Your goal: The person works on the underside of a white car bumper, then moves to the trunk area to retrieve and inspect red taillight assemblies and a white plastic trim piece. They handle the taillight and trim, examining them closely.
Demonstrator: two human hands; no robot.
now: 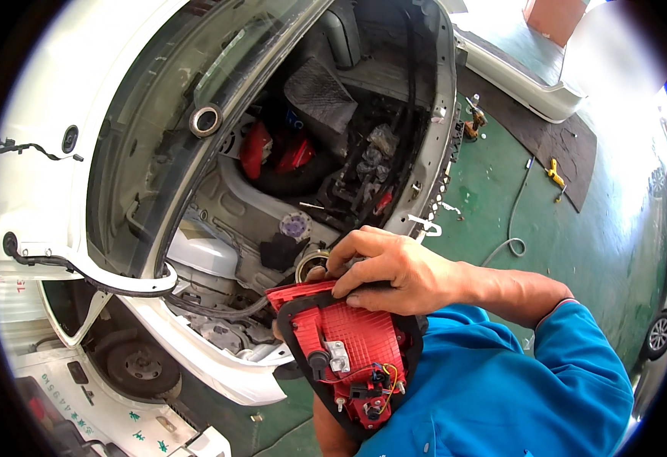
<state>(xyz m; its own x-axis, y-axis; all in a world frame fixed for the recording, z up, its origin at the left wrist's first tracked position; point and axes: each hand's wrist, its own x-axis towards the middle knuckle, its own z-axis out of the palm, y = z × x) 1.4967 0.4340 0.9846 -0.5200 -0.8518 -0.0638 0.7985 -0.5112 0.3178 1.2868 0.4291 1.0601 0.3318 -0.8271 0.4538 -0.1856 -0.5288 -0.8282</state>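
A red car tail light [356, 335] is held in front of my chest, its back with wires, bulb sockets and studs facing me. Black sealing foam [294, 335] runs around its edge. My right hand [390, 270] reaches in from the right, thumb and fingers closed on the light's upper edge. Beside those fingertips is a tan ring like a tape roll [303, 263]; a fingertip shows at it, but which hand's I cannot tell. My left hand [277, 330] grips the light from behind; only a bit of finger and the forearm show.
The white car's open trunk [234, 190] holds red lamps [255, 150], a grey mat [319, 95] and clear plastic bags. Another tape roll [205, 121] lies on the rear glass. On the green floor are a drill [473, 120], a yellow tool [554, 175], a hose and a white bumper [516, 76].
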